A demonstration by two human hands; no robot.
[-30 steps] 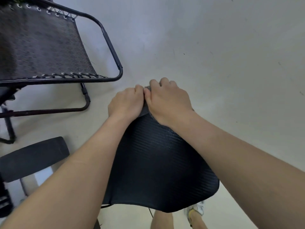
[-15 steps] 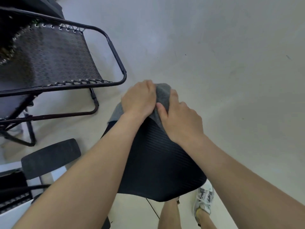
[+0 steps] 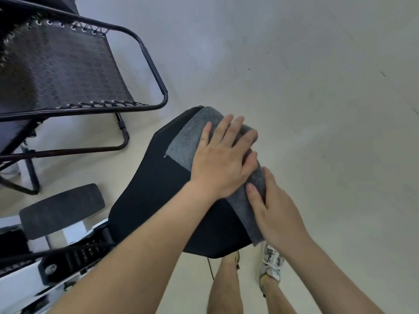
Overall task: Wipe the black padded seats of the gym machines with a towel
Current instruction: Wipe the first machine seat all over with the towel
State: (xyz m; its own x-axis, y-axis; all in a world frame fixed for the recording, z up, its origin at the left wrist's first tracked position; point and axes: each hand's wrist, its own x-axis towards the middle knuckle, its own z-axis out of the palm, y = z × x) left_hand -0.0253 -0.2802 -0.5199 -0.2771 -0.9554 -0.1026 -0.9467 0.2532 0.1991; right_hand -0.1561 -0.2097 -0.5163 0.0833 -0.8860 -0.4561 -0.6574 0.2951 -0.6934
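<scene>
A black padded seat (image 3: 158,196) fills the middle of the head view, narrow end pointing away from me. A grey towel (image 3: 188,139) lies spread over its far end and drapes down its right edge. My left hand (image 3: 223,159) presses flat on the towel with fingers straight and spread. My right hand (image 3: 274,211) rests flat on the towel's hanging part along the seat's right side, fingers straight.
A black mesh folding recliner (image 3: 61,69) on a tubular frame stands at the upper left. A smaller black pad (image 3: 61,209) and a white and black machine frame (image 3: 68,259) sit at the lower left. Pale floor (image 3: 317,109) stretches to the right. My legs and a sneaker (image 3: 271,264) show below the seat.
Both hands went from bunching the towel at the seat's far tip to lying flat on it. The towel is now spread out and my right hand has slid back along the right edge.
</scene>
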